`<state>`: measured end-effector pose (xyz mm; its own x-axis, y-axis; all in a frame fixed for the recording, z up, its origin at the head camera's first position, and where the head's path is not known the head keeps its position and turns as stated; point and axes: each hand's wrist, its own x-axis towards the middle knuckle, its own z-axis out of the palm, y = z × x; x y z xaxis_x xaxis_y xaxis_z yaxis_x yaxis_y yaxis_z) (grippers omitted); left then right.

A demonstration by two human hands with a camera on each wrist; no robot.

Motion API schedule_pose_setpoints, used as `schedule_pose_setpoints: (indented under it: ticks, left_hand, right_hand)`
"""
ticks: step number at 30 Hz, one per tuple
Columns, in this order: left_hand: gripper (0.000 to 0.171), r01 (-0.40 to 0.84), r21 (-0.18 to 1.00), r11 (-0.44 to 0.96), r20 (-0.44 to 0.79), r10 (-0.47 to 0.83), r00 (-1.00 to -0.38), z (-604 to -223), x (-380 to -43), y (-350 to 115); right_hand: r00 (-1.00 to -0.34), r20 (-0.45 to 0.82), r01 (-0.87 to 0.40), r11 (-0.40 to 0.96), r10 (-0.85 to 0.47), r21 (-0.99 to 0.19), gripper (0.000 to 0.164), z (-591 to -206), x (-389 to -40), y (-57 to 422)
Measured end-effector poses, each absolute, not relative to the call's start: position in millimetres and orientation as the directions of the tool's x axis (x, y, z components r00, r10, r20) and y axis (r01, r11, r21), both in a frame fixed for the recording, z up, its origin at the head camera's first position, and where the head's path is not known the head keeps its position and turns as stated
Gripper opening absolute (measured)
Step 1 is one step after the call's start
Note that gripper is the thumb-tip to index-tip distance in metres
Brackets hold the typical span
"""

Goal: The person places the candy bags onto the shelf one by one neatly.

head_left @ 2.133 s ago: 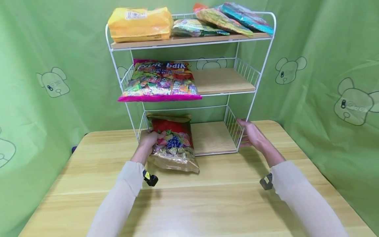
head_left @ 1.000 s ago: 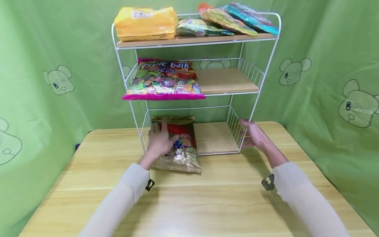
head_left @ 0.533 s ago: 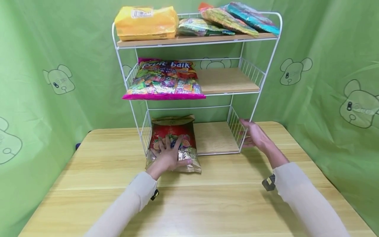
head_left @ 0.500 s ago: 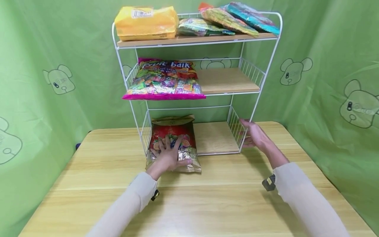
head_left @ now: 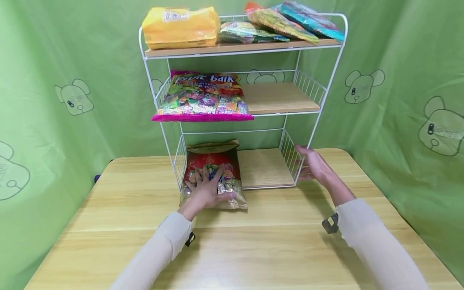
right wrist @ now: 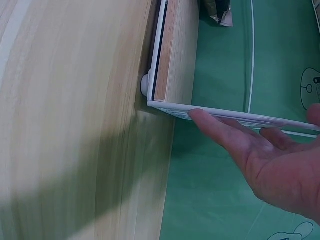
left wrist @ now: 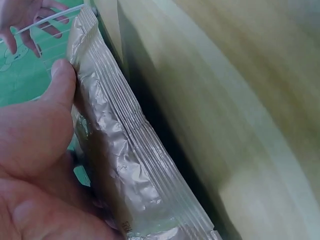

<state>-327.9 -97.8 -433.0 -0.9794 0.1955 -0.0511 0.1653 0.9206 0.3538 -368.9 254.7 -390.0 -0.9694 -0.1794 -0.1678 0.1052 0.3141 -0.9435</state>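
A red and gold candy bag (head_left: 214,158) printed with fruit lies on the rack's bottom shelf, at its left side. The bag's crimped gold end juts past the shelf's front edge. My left hand (head_left: 204,194) rests on the lower half of this bag, fingers spread and thumb pointing right. In the left wrist view the thumb lies along the bag's silvery-looking end (left wrist: 115,145). At the rack's lower right, my right hand (head_left: 314,166) touches the outside of the white wire side panel (head_left: 291,155), its fingers extended in the right wrist view.
The white three-tier rack with wooden shelves (head_left: 266,169) stands on a wooden table (head_left: 253,241). A large Fruit Chews candy bag (head_left: 204,96) lies on the middle shelf. On top are a yellow package (head_left: 180,30) and several colourful bags (head_left: 282,24). Green curtain (head_left: 43,133) surrounds the table.
My left hand let go of the bag's left edge, moved across its upper part, then down onto its front, where it has stayed. My right hand has remained at the side panel.
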Motion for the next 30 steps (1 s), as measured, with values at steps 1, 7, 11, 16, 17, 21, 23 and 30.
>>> schedule_pose_setpoints:
  ticks: [1, 7, 11, 16, 17, 21, 23, 30]
  left_hand:
    - [0.104, 0.168, 0.359, 0.918, -0.050, 0.199, -0.979, -432, -329, -98]
    - [0.102, 0.163, 0.396, 0.904, -0.050, 0.199, -0.979, -428, -337, -100]
    - [0.100, 0.169, 0.391, 0.905, -0.046, 0.203, -0.978, -427, -343, -101]
    - [0.098, 0.182, 0.406, 0.896, -0.037, 0.215, -0.976, -424, -349, -106]
    - [0.098, 0.182, 0.410, 0.894, -0.039, 0.217, -0.975, -424, -350, -108]
    - [0.099, 0.174, 0.424, 0.889, -0.056, 0.218, -0.974, -426, -354, -111]
    - [0.100, 0.174, 0.420, 0.891, -0.061, 0.219, -0.974, -427, -355, -111]
    - [0.099, 0.171, 0.414, 0.894, -0.055, 0.212, -0.976, -428, -356, -107]
  right_hand:
    - [-0.970, -0.166, 0.104, 0.315, -0.179, -0.944, 0.085, -390, -369, 255]
    - [-0.970, -0.164, 0.103, 0.312, -0.177, -0.945, 0.086, -389, -370, 253]
    - [-0.971, -0.167, 0.106, 0.311, -0.174, -0.945, 0.085, -389, -370, 252]
    - [-0.972, -0.161, 0.102, 0.309, -0.173, -0.946, 0.085, -389, -369, 252]
    - [-0.971, -0.160, 0.100, 0.308, -0.177, -0.946, 0.085, -390, -369, 252]
    - [-0.969, -0.164, 0.102, 0.306, -0.184, -0.947, 0.083, -391, -369, 252]
    - [-0.969, -0.163, 0.101, 0.306, -0.185, -0.947, 0.081, -392, -369, 252]
    - [-0.970, -0.165, 0.105, 0.300, -0.181, -0.948, 0.082, -393, -368, 255]
